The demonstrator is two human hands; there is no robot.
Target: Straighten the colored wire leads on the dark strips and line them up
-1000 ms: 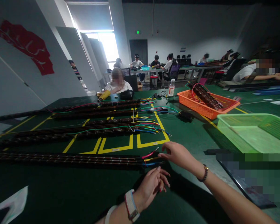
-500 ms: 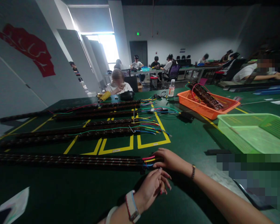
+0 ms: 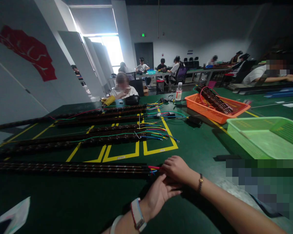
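My right hand (image 3: 177, 170) is closed around the coloured wires (image 3: 153, 168) at the end of a long dark wire harness (image 3: 92, 169). A red wire and some blue ones show between the harness end and my fingers; the tips are hidden in the hand. Just below, my left hand (image 3: 157, 195) is turned palm up with its fingers stretched out, and their tips reach under my right hand. Whether the left fingers touch the wires cannot be seen. Leftward across the table, the harness runs out of view.
More harnesses (image 3: 112, 138) with ring-ended wires lie beyond, across yellow tape frames (image 3: 161, 150). To the right are an orange basket (image 3: 207, 112) with a bundle in it and a green basket (image 3: 236, 138). A bottle (image 3: 179, 91) stands behind. A person (image 3: 122, 89) sits across the table.
My right hand has closed around the wires, and the yellow one is now covered. My left hand has turned more palm up, its fingers straightened beneath the right.
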